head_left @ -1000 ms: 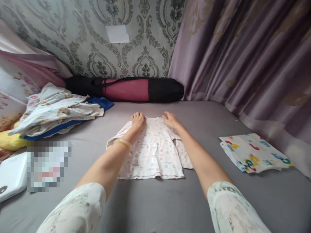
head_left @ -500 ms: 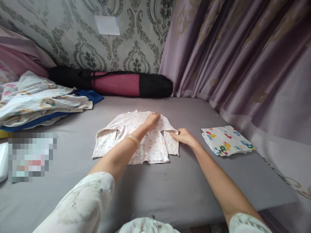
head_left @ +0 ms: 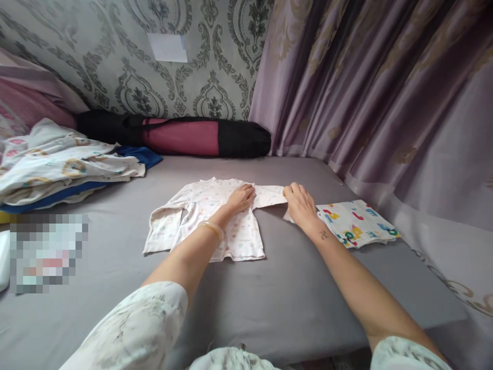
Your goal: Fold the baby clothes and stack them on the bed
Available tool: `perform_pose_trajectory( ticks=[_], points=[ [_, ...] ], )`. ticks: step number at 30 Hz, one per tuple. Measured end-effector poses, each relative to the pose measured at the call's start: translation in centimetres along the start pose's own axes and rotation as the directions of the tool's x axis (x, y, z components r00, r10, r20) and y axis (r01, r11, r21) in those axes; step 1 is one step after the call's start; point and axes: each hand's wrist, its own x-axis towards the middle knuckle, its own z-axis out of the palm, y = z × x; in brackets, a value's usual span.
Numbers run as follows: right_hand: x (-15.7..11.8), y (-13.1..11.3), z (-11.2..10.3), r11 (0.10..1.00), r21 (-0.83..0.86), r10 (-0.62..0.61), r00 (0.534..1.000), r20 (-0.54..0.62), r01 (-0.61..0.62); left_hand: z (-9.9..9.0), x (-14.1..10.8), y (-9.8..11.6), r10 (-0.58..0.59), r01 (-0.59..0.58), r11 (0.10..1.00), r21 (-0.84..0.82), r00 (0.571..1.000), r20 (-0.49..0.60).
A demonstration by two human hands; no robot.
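Observation:
A small pale pink long-sleeved shirt (head_left: 208, 198) with a faint print lies spread on the grey sheet, its collar away from me. My left hand (head_left: 242, 197) rests flat on the shirt near its right shoulder, fingers extended. In my right hand (head_left: 300, 204) the sleeve on the right side is pinched, stretched out sideways from the shoulder. Part of the cuff hangs below those fingers. The sleeve on the left bends down toward me and lies on the sheet.
A folded cloth with colourful letters (head_left: 358, 222) lies to the right. Piled clothes (head_left: 69, 159) sit at the left, near a blurred-out packet (head_left: 48, 254). Along the wall stretches a long black and maroon bag (head_left: 181, 136). Purple curtains (head_left: 346, 77) hang at the right.
My right hand has pulled the right sleeve up and outward, from bent downward to nearly straight sideways. My left hand stays on the shirt near the shoulder. The view has shifted slightly.

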Motion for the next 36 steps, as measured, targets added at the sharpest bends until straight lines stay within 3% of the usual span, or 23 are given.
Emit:
perform_pose_trajectory(
  ticks=[2, 4, 8, 10, 15, 23, 27, 31, 34, 36],
  points=[
    [-1.2, 0.2, -0.4, 0.986, -0.153, -0.067, 0.998, 0.019, 0.069, -0.2, -0.1, 0.2, -0.017, 0.016, 1.000, 0.022, 1.000, 0.025],
    [-2.7, 0.8, 0.1, 0.972, -0.212, -0.080, 0.990, 0.114, 0.103, -0.3, -0.2, 0.3, -0.028, 0.026, 0.999, 0.031, 0.999, 0.046],
    [-4.9, 3.7, 1.5, 0.981, -0.187, 0.030, 0.929, 0.369, 0.043, -0.5, -0.3, 0.3, -0.023, 0.023, 1.000, 0.005, 0.998, 0.051],
    [-5.0, 5.5, 1.7, 0.992, -0.125, 0.065, 0.903, 0.425, -0.012, -0.5, -0.3, 0.2, -0.019, 0.020, 0.999, -0.027, 0.999, 0.040],
    [-3.0, 7.9, 2.0, 0.980, -0.051, 0.196, 0.921, 0.336, -0.190, -0.1, 0.1, -0.4, -0.063, 0.063, 0.992, -0.109, 0.998, -0.001],
    [-1.8, 8.1, 4.3, 0.962, -0.043, 0.267, 0.898, 0.350, -0.270, 1.0, 0.0, -2.1, 0.009, -0.011, 0.996, -0.084, 1.000, -0.019],
    [-1.5, 8.9, 4.3, 0.906, 0.155, 0.347, 0.899, 0.267, -0.395, 1.1, 0.0, -2.3, 0.054, -0.056, 0.996, -0.066, 0.998, -0.033],
    [-1.1, 9.6, 4.2, 0.757, 0.387, 0.487, 0.849, 0.204, -0.527, 0.9, 0.1, -1.8, 0.059, -0.060, 0.998, -0.023, 0.998, -0.029],
    [-1.0, 9.7, 4.1, 0.789, 0.346, 0.481, 0.861, 0.167, -0.508, 0.6, 0.0, -1.2, 0.056, -0.056, 0.998, 0.031, 0.998, -0.014],
    [-1.1, 9.2, 4.1, 0.845, 0.240, 0.436, 0.875, 0.209, -0.478, 0.5, -0.2, -0.8, 0.046, -0.046, 0.996, 0.073, 0.999, 0.004]
  ],
)
